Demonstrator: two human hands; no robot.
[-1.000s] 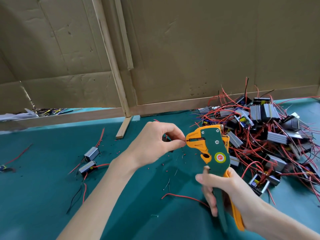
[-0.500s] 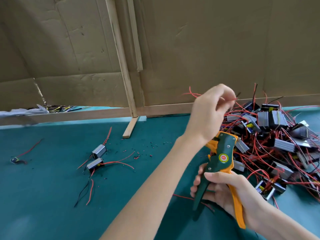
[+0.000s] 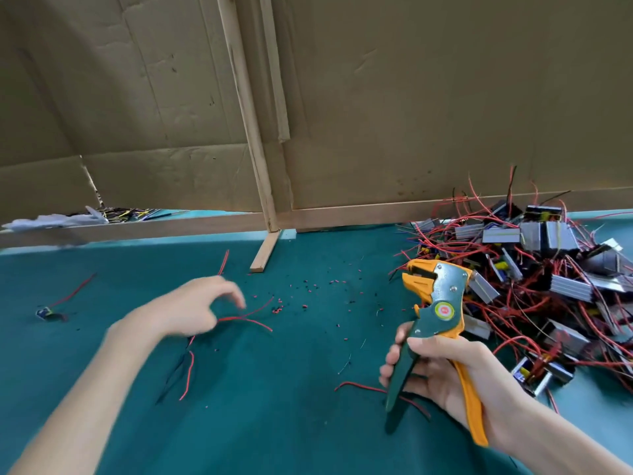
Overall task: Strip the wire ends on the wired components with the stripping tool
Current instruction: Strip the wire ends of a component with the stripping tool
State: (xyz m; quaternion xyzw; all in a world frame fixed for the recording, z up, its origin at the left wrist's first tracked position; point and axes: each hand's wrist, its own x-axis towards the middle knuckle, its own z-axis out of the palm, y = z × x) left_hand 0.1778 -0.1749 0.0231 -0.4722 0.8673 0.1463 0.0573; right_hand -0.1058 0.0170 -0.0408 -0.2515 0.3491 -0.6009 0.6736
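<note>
Nearest, at lower right, the right hand (image 3: 442, 368) grips the stripping tool (image 3: 440, 303). The fingers are curled round the green handle and the orange handle lies against the palm. The handles stand apart. The tool is held upright above the green mat (image 3: 274, 423), with its orange head pointing left.

A loose red-and-black wire (image 3: 359, 386) lies on the mat beside this hand.

At left, the left hand (image 3: 191, 310) is low over the mat, fingers loosely spread and arched. The hand is blurred, and it cannot be told whether it touches the red wires (image 3: 253, 320) that run out from under it. More red and black leads (image 3: 187, 371) lie beside the forearm.

Beyond the hands, small red and black insulation scraps (image 3: 308, 289) are scattered on the mat.

The pile of wired components (image 3: 561, 269), metal-cased units tangled in red wire, fills the right side behind the tool. One small component (image 3: 46, 313) lies apart at far left.

Farthest back, a wooden strip (image 3: 265, 250) rests at the foot of the cardboard wall (image 3: 411, 97).
</note>
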